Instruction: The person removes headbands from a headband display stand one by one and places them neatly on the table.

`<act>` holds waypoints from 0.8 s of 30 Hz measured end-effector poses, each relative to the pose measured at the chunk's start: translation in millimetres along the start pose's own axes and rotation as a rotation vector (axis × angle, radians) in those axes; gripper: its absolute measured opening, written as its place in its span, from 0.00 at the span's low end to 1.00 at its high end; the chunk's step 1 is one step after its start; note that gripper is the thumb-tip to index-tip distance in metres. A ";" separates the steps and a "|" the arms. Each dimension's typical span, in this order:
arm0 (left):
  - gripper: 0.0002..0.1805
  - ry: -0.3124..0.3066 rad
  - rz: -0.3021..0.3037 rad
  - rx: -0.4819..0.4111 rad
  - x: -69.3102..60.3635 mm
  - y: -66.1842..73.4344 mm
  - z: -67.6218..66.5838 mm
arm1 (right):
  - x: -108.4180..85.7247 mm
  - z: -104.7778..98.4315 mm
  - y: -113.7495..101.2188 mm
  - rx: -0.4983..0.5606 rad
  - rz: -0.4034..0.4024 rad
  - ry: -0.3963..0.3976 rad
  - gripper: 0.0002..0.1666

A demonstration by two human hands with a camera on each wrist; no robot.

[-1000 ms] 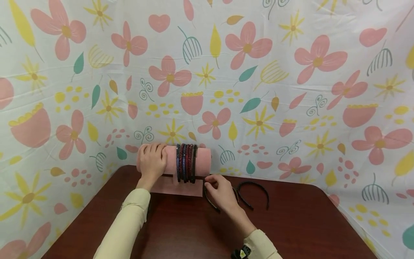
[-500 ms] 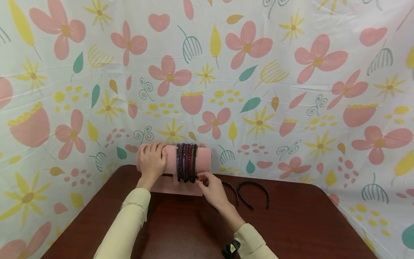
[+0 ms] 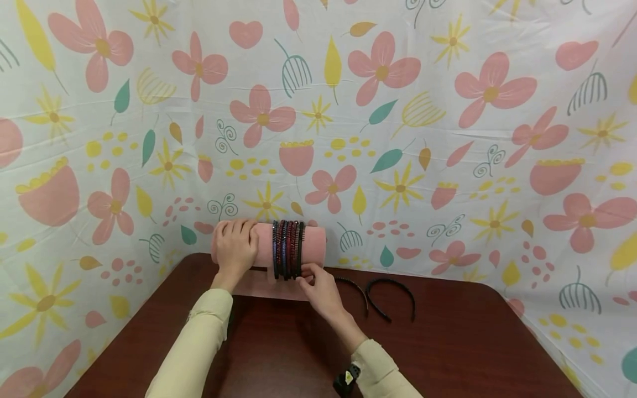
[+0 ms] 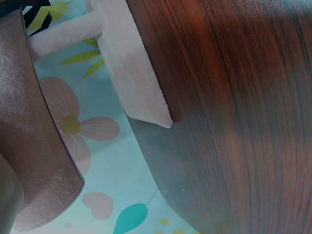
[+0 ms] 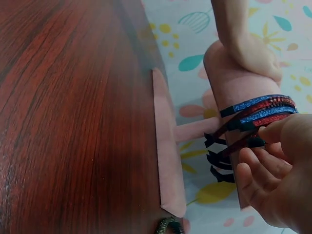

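A pink headband stand carries several glittery black, blue and red headbands point(image 3: 287, 251) side by side on its padded roll point(image 3: 313, 246). My left hand point(image 3: 236, 250) grips the left end of that roll from above, fingers curled over its top. At the right side of the row, my right hand point(image 3: 322, 291) holds the lower end of a headband between thumb and fingers. The right wrist view shows its dark tip point(image 5: 255, 142) at my thumb. In the left wrist view the roll point(image 4: 29, 146) and the stand's flat base point(image 4: 134, 80) show; the left fingers are out of sight.
Right of the stand, a black headband point(image 3: 412, 307) lies on the dark wooden table point(image 3: 448, 342). Beside it, another headband point(image 3: 362, 293) is partly hidden behind my right hand. A flower-printed cloth point(image 3: 423, 221) hangs close behind the table.
My right hand has moved left, from beside the stand's base to the lower ends of the headbands on the roll. My left hand has stayed on the roll.
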State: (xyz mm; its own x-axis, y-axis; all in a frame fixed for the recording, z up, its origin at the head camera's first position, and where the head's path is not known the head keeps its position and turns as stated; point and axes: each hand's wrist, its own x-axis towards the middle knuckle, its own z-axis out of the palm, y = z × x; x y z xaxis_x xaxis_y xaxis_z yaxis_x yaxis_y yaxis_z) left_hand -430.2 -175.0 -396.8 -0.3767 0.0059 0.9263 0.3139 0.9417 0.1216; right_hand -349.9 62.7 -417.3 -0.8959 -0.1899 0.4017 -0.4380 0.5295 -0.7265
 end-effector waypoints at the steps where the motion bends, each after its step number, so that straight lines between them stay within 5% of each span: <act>1: 0.20 -0.002 -0.001 0.000 -0.1 0.0 0.0 | 0.4 0.7 0.1 0.000 -0.002 0.004 0.15; 24: 0.20 -0.001 0.004 0.013 0.4 0.4 -1.2 | 0.4 -3.3 3.9 -0.005 -0.024 0.086 0.10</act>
State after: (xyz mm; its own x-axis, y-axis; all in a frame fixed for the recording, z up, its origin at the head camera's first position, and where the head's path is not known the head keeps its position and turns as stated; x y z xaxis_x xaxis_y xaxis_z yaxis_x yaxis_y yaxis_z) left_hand -429.2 -175.0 -396.0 -0.3762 0.0095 0.9265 0.3040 0.9458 0.1137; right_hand -351.7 67.4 -418.1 -0.8751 -0.1311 0.4658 -0.4591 0.5294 -0.7134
